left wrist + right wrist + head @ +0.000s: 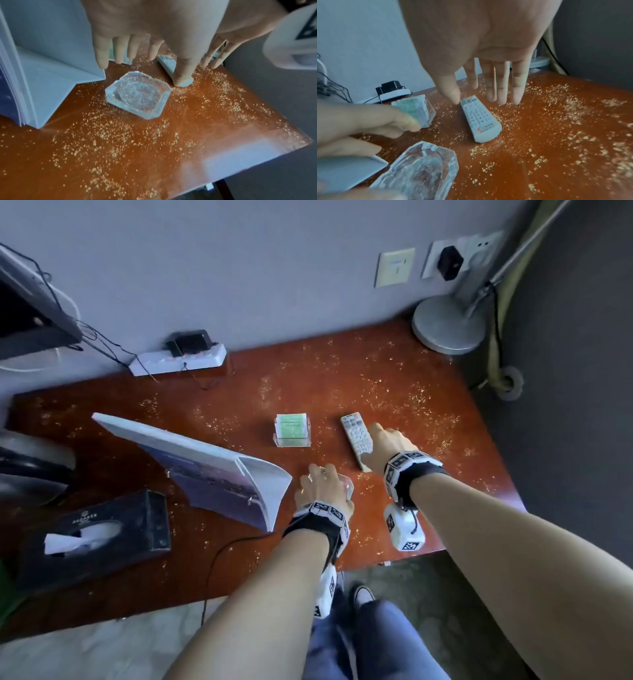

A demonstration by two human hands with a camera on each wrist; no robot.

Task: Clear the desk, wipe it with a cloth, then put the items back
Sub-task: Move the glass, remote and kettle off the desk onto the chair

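Both hands splayed, gripping nothing: left hand [322, 486] over the octagonal clear glass ashtray [138, 94], right hand [388, 443] spread above the white remote control [480, 120] at the ashtray's two o'clock, apparently to clear the crumb-strewn orange desk [342, 378].

Black wristbands [416, 477], checkered markers; blue jeans [383, 642].

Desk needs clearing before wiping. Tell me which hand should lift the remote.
Right. The right hand hovers open directly over the remote, thumb and fingers either side of its far end. The left hand is spread above the glass ashtray instead.
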